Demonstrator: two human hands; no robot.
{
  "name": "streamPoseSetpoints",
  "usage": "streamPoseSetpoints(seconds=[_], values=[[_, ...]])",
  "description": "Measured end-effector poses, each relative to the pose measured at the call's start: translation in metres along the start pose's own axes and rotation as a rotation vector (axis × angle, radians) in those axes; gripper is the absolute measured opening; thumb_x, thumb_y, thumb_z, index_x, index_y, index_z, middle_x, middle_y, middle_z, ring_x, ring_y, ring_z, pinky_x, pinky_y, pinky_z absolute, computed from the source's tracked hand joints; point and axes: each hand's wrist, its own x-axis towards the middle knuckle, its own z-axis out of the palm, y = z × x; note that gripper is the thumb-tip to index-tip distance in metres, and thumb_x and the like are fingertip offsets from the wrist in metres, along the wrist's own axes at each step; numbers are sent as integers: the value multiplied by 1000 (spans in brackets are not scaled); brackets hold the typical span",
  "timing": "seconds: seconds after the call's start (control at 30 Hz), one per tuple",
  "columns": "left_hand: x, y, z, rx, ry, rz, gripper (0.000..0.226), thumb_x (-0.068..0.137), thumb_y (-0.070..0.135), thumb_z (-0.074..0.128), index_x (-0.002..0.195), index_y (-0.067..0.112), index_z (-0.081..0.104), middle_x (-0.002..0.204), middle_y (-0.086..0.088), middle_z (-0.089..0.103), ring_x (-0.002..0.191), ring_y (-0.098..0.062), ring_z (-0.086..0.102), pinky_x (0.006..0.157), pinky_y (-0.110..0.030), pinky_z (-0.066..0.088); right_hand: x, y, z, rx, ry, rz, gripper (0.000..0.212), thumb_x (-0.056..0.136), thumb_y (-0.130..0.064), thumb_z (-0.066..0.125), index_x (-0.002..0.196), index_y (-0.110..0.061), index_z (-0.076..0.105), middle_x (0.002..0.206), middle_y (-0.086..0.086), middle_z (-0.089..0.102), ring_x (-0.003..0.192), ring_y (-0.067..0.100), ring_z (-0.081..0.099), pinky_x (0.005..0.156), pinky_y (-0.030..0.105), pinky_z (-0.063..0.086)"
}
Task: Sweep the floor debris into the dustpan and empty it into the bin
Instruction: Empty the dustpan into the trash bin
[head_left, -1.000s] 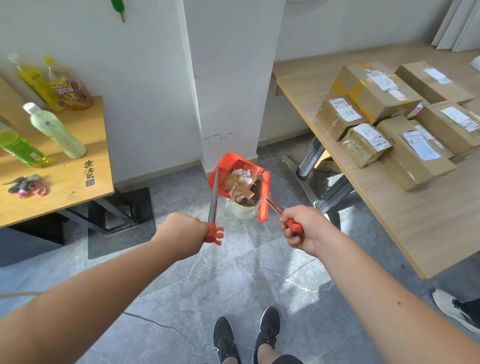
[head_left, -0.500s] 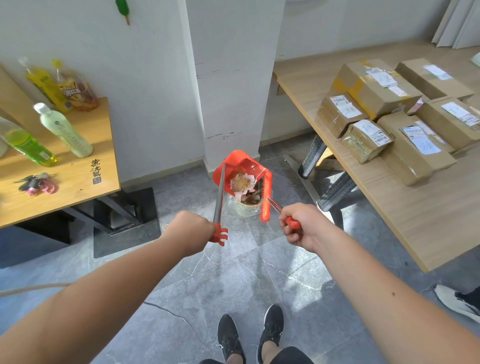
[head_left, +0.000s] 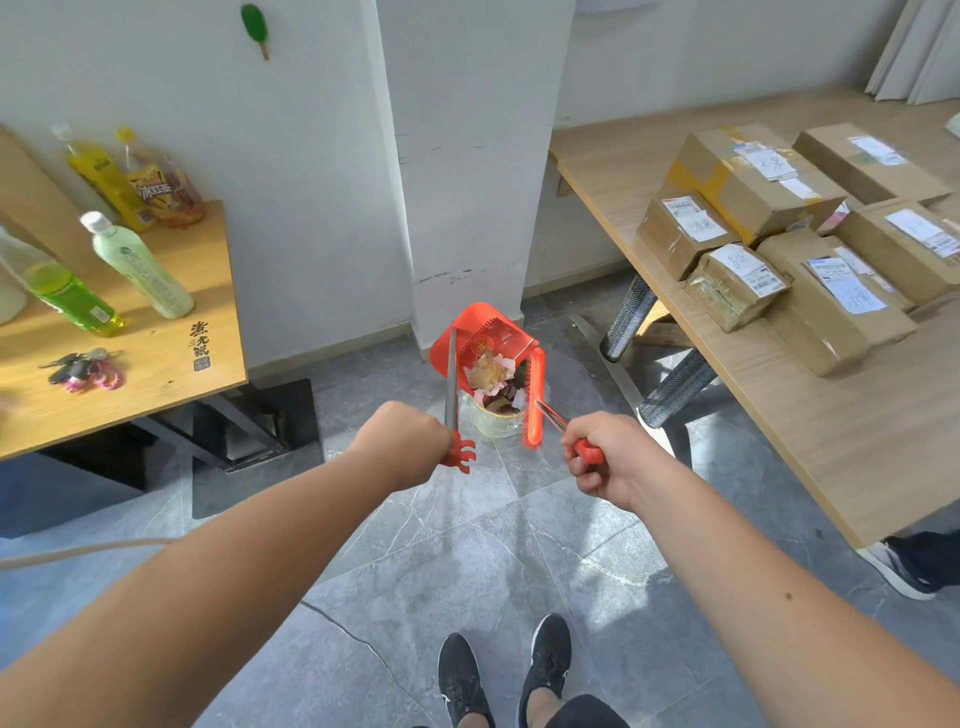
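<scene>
- Left hand (head_left: 402, 441): forearm extended forward, fist closed around a long handle, knuckles turned up.
- Right hand (head_left: 602, 460): forearm extended forward, fingers curled tight on a second handle, level with the left, held apart.

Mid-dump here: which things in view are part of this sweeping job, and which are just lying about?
In the job:
- red dustpan, tilted over the bin
- debris in it
- small bin
- red broom
- left hand on the dustpan handle
- right hand on the broom handle

Lying about:
- bottles
- keys
- cardboard parcels
</scene>
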Motion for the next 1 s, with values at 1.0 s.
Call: streamPoseSetpoints(seconds=[1.0], values=[[15,-13,-48,-27,103,-75,20,101,33,46,104,38,65,72,6,63,65,-23,57,60,-28,43,-10,-18,-16,21,-38,13,14,71,4,53,69,-9,50,55,8,39,44,13,35,45,16,20]])
